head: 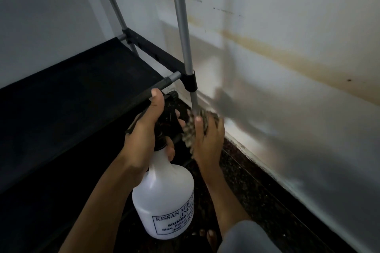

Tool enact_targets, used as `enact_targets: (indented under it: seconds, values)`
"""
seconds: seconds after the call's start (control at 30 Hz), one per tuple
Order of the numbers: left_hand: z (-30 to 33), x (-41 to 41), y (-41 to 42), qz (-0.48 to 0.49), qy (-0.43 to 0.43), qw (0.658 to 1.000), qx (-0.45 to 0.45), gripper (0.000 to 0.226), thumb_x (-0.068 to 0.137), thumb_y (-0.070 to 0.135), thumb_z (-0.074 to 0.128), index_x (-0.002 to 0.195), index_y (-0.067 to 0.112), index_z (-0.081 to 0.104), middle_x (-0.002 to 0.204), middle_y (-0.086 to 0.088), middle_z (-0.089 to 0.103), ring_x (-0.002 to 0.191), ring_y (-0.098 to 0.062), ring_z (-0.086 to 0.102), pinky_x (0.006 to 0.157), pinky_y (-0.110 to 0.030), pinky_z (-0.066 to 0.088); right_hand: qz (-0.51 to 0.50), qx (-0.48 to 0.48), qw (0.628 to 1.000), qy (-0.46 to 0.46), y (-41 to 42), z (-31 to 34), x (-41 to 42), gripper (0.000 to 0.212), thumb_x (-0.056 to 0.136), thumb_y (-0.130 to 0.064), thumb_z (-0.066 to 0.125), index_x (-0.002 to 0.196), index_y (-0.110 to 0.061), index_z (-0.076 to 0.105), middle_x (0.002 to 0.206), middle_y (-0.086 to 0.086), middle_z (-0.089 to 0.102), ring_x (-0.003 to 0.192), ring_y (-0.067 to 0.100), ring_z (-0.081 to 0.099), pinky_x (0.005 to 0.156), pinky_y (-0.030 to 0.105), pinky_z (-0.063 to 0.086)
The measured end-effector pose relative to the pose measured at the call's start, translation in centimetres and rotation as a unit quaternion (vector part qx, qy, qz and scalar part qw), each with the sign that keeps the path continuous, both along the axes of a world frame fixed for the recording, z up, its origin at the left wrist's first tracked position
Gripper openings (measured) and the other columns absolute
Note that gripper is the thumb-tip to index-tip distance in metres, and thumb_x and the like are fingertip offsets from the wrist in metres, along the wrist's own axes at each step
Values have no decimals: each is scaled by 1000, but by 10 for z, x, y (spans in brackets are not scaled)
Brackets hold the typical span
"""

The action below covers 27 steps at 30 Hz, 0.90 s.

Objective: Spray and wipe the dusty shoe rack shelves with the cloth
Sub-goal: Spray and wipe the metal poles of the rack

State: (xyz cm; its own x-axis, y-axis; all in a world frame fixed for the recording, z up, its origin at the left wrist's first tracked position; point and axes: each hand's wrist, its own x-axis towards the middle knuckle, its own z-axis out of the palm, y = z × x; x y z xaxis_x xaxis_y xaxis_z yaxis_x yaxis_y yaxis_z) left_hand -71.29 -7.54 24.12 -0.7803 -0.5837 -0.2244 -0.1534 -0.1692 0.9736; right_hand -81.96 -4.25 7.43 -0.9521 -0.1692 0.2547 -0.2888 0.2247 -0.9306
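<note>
My left hand grips the black trigger head of a white spray bottle, its nozzle level with the front rail of the black fabric shelf of the shoe rack. My right hand holds a checked cloth wrapped against the grey front-right leg of the rack, just below the black corner joint. The cloth looks blurred.
A white wall with a yellowish stain line runs close on the right, meeting a dark speckled floor. Grey upright poles rise from the rack corners. My bare toes show at the bottom.
</note>
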Motion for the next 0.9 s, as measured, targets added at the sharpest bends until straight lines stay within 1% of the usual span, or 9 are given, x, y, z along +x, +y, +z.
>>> enact_targets:
  seconds: [0.13, 0.27, 0.37, 0.43, 0.5, 0.67, 0.77, 0.83, 0.9]
  values:
    - [-5, 0, 3, -1, -6, 1000, 7, 65, 76, 65, 39, 86, 5, 62, 88, -16, 68, 37, -16, 44, 41, -26, 41, 20, 93, 994, -51, 22, -66, 6, 58, 89, -55, 51, 126, -12, 58, 122, 12, 46, 110, 28, 51, 97, 45, 46]
    - [-7, 0, 4, 1, -18, 1000, 14, 67, 75, 66, 38, 88, 6, 63, 86, -13, 69, 37, -16, 43, 42, -26, 41, -65, -40, 989, -123, 20, -55, 16, 56, 90, -54, 50, 126, -11, 58, 122, 10, 43, 101, 12, 55, 86, 41, 56]
    - [-7, 0, 4, -5, -26, 999, 19, 64, 74, 66, 38, 85, 8, 63, 79, -9, 69, 37, -16, 43, 41, -27, 40, -64, -151, 986, -24, -3, -5, 17, 51, 93, -46, 47, 134, -17, 50, 130, 14, 35, 103, -3, 53, 76, 15, 54]
    - [-8, 0, 2, 0, -28, 999, 17, 64, 74, 67, 38, 82, 9, 63, 78, -11, 68, 38, -17, 43, 43, -28, 40, -17, -80, 995, 50, -17, 8, 15, 57, 93, -58, 29, 144, -33, 29, 134, 5, 27, 113, 12, 44, 89, 26, 47]
    - [-9, -1, 1, 6, -29, 999, 14, 65, 75, 68, 38, 84, 8, 63, 80, -11, 68, 38, -17, 43, 45, -27, 40, -20, 9, 996, 90, -19, -2, 19, 53, 96, -53, 19, 145, -31, 20, 133, 10, 29, 112, 20, 40, 93, 31, 40]
    - [-9, -1, 3, 8, -26, 1000, 11, 67, 76, 67, 36, 89, 7, 62, 81, -8, 69, 38, -14, 45, 42, -27, 40, -27, 107, 994, -16, 0, -42, 13, 70, 91, -62, 24, 132, -9, 45, 125, 17, 44, 107, 28, 50, 87, 43, 50]
    - [-8, 0, 4, 12, -24, 999, 20, 67, 76, 67, 36, 88, 7, 63, 82, -7, 70, 38, -15, 43, 42, -28, 40, -29, -28, 996, -76, -6, -34, 17, 49, 97, -45, 44, 127, -7, 48, 118, 8, 44, 101, 21, 53, 82, 22, 49]
    - [-7, 1, 5, 13, -24, 999, 36, 66, 75, 67, 38, 87, 7, 63, 81, -7, 69, 37, -15, 43, 42, -27, 39, -66, -177, 947, -258, -13, -36, 11, 35, 99, -32, 44, 124, -8, 49, 118, 9, 49, 103, 24, 58, 77, 17, 51]
    - [-7, 2, 6, 13, -23, 999, 48, 64, 73, 66, 39, 86, 8, 62, 80, -9, 68, 36, -14, 44, 41, -26, 39, -99, -304, 817, -479, -11, -32, -4, 31, 101, -30, 42, 124, -12, 50, 119, 11, 58, 100, 30, 62, 80, 37, 56]
